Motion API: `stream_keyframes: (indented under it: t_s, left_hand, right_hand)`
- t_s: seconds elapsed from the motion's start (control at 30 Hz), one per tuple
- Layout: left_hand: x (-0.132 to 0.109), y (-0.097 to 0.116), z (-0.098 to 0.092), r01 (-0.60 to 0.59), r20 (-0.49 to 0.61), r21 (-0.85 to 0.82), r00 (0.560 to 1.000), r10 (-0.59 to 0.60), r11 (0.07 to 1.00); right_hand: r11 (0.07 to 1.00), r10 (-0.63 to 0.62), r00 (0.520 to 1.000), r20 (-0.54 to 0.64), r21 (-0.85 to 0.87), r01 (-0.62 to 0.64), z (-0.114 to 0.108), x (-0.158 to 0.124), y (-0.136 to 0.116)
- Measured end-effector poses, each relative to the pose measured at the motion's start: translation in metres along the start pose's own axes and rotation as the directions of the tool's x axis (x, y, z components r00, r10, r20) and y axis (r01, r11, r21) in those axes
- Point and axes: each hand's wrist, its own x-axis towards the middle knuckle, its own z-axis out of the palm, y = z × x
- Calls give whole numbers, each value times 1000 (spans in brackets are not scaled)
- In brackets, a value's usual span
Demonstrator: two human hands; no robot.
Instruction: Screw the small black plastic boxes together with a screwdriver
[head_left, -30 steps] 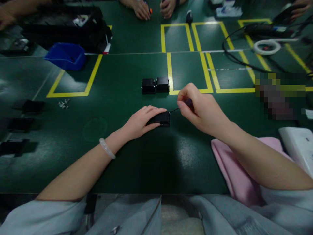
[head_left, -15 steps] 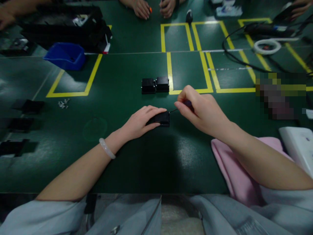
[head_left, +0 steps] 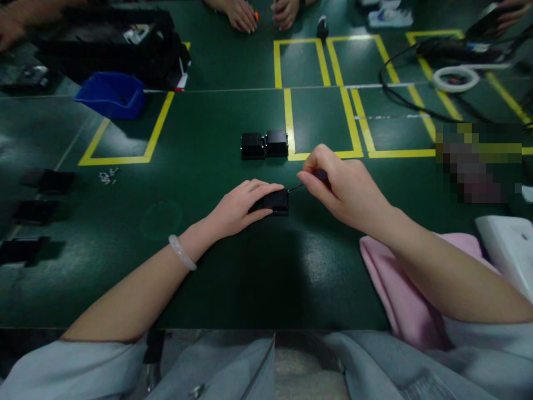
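Observation:
A small black box (head_left: pixel 277 201) lies on the green table (head_left: pixel 208 166) in front of me. My left hand (head_left: pixel 239 206) lies over its left part and presses it down, fingers closed around it. My right hand (head_left: pixel 339 186) pinches a small dark-handled screwdriver (head_left: pixel 320 176). The thin metal tip of the tool reaches the box's right top edge. Two more black boxes (head_left: pixel 264 145) sit side by side a little farther back.
Yellow tape outlines mark the table. A blue bin (head_left: pixel 111 95) and a black case (head_left: pixel 104 44) stand at the back left, small screws (head_left: pixel 107 176) and dark parts (head_left: pixel 37 211) at the left. Another person's hands (head_left: pixel 262 14) work at the far edge. Cables (head_left: pixel 441 78) lie back right, pink cloth (head_left: pixel 395 283) near right.
My right hand's fingers have shifted slightly on the screwdriver, as if turning it. The left hand and the box have stayed put.

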Motion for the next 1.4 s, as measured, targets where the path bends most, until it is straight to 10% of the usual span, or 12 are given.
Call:
stream_keyframes:
  t_s: [1.4]
  left_hand:
    - [0,0,1,4,-4,8,1000,-4,1000]
  right_hand:
    - [1000,-15,994,-104,17,17,6,-1,5]
